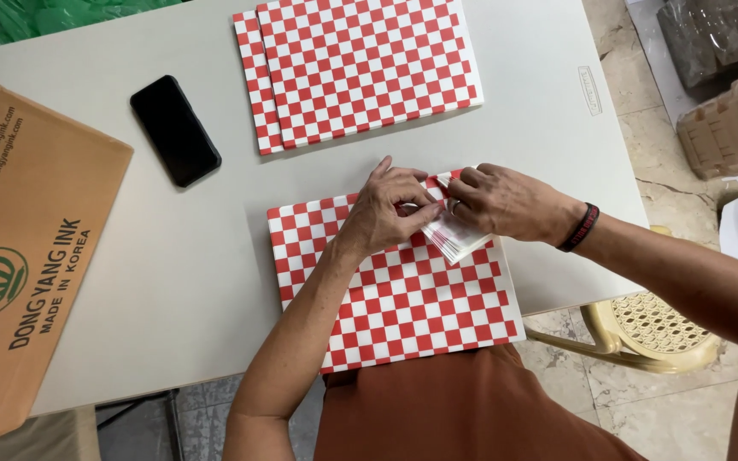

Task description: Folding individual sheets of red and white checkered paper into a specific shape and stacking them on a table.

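Hands meet at the far right corner of the near checkered paper stack (403, 299), which overhangs the table's (540, 154) near edge. Left hand (384, 212) and right hand (506, 203) pinch its fanned corner sheets. Bare tabletop lies left, between stack and phone (175, 130).

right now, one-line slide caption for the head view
Left hand and right hand fold back a corner of red-checked sheets on a white table.

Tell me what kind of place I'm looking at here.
Probably a small packing or paper-goods workroom: stacks of red-and-white checked paper sheets lie on a plain white table, a brown cardboard carton sits at its edge, and wrapped bundles rest on the tiled floor.
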